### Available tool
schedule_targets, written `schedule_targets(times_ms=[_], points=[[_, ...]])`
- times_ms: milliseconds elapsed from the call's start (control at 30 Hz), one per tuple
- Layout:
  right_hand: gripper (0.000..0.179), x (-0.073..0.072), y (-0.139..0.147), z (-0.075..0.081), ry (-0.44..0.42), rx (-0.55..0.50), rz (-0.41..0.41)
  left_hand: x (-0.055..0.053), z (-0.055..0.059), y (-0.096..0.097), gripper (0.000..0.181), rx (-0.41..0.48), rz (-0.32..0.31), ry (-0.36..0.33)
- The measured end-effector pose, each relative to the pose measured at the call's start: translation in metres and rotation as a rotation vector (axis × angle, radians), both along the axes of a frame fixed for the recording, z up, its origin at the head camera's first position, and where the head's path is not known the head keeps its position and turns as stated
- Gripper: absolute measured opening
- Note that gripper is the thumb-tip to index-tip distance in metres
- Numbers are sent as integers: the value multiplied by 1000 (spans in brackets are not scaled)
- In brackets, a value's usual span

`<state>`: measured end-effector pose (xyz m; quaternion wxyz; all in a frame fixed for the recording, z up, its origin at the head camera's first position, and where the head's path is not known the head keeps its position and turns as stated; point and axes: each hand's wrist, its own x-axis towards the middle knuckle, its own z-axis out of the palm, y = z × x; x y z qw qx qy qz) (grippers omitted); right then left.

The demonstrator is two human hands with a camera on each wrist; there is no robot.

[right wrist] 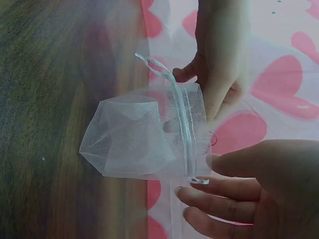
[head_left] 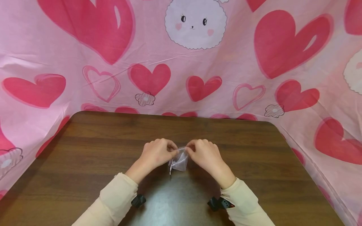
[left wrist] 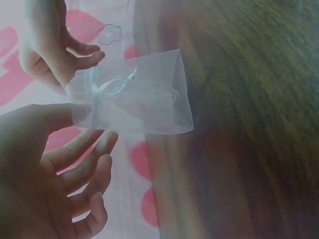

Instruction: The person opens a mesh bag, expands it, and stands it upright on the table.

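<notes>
Both hands hold a small sheer white drawstring bag (head_left: 179, 162) by its top edge, over the middle of the table. My left hand (head_left: 157, 153) pinches the left corner of the mouth between thumb and fingers. At the opposite corner, my right hand (head_left: 205, 154) pinches the rim the same way. A white ribbon drawstring (right wrist: 183, 124) runs through the band below the mouth, with a loop sticking out at one side. In the left wrist view the bag's body (left wrist: 149, 102) hangs down, see-through, its bottom corners spread.
The brown wood-grain table (head_left: 93, 157) stretches around the hands. A pink cloth (head_left: 175, 59) printed with red hearts hangs behind it and along both sides. Black wrist devices (head_left: 138, 201) sit at the cream sleeves (head_left: 116, 194).
</notes>
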<state>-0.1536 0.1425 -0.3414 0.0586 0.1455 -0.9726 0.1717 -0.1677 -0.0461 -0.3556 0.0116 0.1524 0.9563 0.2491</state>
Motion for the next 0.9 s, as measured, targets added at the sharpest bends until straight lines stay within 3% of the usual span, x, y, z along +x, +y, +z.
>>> schedule_targets(times_ms=[633, 900], points=[[14, 2, 6, -5, 18, -27, -5, 5, 2, 2, 20, 28, -40, -17], [14, 3, 10, -7, 76, -127, 3, 8, -1, -4, 16, 91, -55, 104]])
